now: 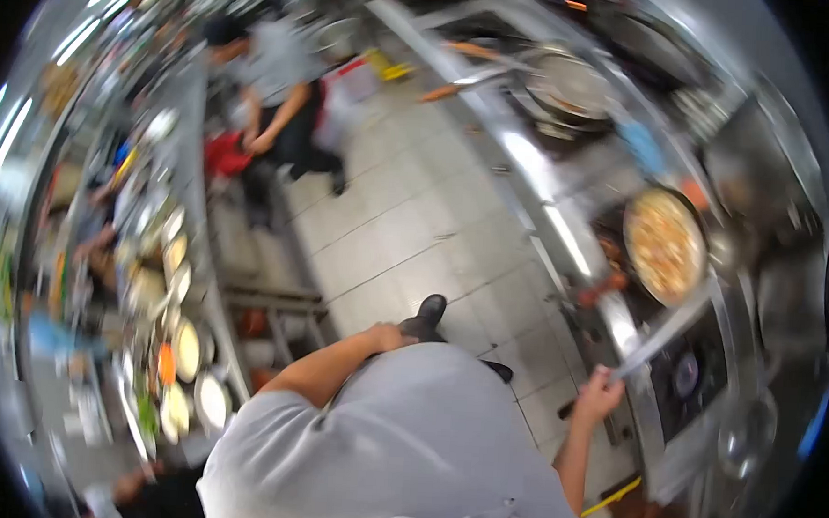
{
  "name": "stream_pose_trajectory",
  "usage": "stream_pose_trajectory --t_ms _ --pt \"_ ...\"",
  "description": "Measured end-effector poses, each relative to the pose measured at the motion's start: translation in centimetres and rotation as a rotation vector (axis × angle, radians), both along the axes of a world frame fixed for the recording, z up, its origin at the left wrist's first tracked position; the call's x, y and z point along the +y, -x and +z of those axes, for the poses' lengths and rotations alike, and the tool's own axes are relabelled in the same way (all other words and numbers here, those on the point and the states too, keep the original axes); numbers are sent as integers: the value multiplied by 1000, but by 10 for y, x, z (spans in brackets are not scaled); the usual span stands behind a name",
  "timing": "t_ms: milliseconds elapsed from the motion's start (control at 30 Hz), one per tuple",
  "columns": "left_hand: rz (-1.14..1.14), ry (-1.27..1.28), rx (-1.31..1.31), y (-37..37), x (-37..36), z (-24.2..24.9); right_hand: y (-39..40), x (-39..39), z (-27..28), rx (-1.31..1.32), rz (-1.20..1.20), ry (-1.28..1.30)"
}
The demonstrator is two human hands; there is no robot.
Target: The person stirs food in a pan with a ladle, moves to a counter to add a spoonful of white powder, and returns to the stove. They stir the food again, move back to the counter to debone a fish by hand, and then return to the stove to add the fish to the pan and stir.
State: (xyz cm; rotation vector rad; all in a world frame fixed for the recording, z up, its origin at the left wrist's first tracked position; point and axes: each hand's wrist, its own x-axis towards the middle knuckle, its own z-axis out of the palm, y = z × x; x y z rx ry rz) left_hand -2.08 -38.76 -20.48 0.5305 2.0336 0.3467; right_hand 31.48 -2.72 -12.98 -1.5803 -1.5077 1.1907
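Observation:
My right hand (599, 395) is closed around the long metal handle of a frying pan (700, 266). The pan sits over the stove on the right, and chunky orange and pale food (661, 242) fills it. My left hand (393, 338) is at the front of my body, partly behind the light grey shirt (415, 428). Its fingers are blurred, and I cannot tell whether they hold anything.
Nearer me on the stove (617, 331) is a bare burner (688, 375). Farther along stands another large pan (569, 84). Food containers (187, 348) line the left counter. A co-worker (279, 74) in grey bends at the aisle's far left, over the tiled floor (398, 211).

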Motion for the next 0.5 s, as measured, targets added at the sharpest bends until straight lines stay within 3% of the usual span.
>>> stream_pose_trajectory --t_ms 33,67,167,233,267,300,333,367,400,433,500 --pt "22 -8 -46 -2 -68 -57 8 2 12 13 -7 12" --pt "149 -271 -96 1 -129 -103 15 -1 26 87 41 -63" --pt "348 270 -211 15 -150 101 46 -14 81 131 123 -215" --pt "589 -5 259 40 -254 43 84 -42 107 192 184 -285" --pt "879 -39 422 54 -276 70 104 -54 109 202 204 -297" --pt "1055 -113 746 74 -314 62 125 -66 110 214 269 -333" --pt "1143 -175 999 92 -340 84 146 -80 111 223 334 -370" --pt "1342 -187 1065 118 -383 77 170 -100 112 227 351 -384" --pt "1283 -150 1291 131 -397 123 198 -125 111 244 425 -352" --pt "1333 -244 1406 154 -430 130 226 -151 108 260 495 -319" --pt "1499 -317 1359 205 -490 142 279 -212 102 326 580 -154"
